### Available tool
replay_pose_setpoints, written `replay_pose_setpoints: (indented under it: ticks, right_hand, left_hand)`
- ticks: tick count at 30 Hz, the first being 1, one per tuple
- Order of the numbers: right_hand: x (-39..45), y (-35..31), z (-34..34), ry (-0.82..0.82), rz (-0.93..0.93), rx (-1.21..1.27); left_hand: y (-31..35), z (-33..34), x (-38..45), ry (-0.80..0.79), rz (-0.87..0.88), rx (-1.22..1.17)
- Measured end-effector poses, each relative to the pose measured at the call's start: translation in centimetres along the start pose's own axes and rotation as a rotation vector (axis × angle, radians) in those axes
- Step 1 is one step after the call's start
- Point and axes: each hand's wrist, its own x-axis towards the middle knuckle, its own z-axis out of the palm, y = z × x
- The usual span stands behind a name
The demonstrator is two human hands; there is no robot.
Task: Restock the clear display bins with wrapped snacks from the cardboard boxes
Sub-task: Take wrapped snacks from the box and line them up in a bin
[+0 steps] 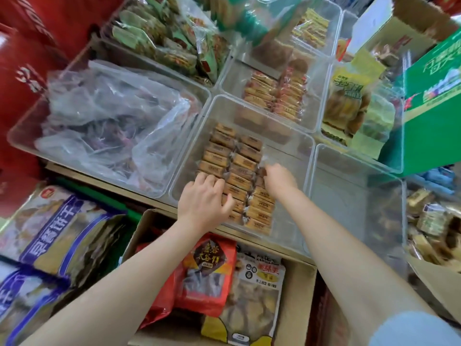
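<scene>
Wrapped snacks (239, 176) lie in neat rows inside the middle clear bin (294, 146), filling its left part; the right part has free floor. Left hand (205, 199) rests on the near-left row with fingers curled over the packets. Right hand (278, 177) reaches the third row; whether it pinches a packet I cannot tell (motion blur). To do this well, I think each packet should be pressed flat against its neighbour, labels up. Near cardboard box (296, 295) holds more bags.
</scene>
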Motion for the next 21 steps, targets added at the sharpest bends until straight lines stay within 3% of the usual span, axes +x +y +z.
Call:
replay_pose_setpoints:
  ticks: [8,15,17,19,21]
  right_hand:
    - [-6.5,-0.4,3.1,0.043,-0.034,0.215]
    - [-15.7,3.9,-4.7,0.213,-0.162,0.493]
    - [-19.3,6.5,-6.5,0.274,-0.179,0.543]
    - [-23.1,9.8,-7.5,0.361,-0.178,0.570]
    - [-27.0,13.2,-7.7,0.427,-0.175,0.581]
  left_hand:
    - [0.0,-0.1,0.1,0.003,-0.006,0.000]
    - [0.4,-0.6,0.1,-0.120,-0.041,0.027]
    - [2.0,-0.7,-0.6,-0.063,-0.017,0.054]
    - [6.1,-0.8,-2.6,-0.004,0.034,-0.067]
    - [12.3,-1.3,-6.2,-0.048,0.073,-0.334]
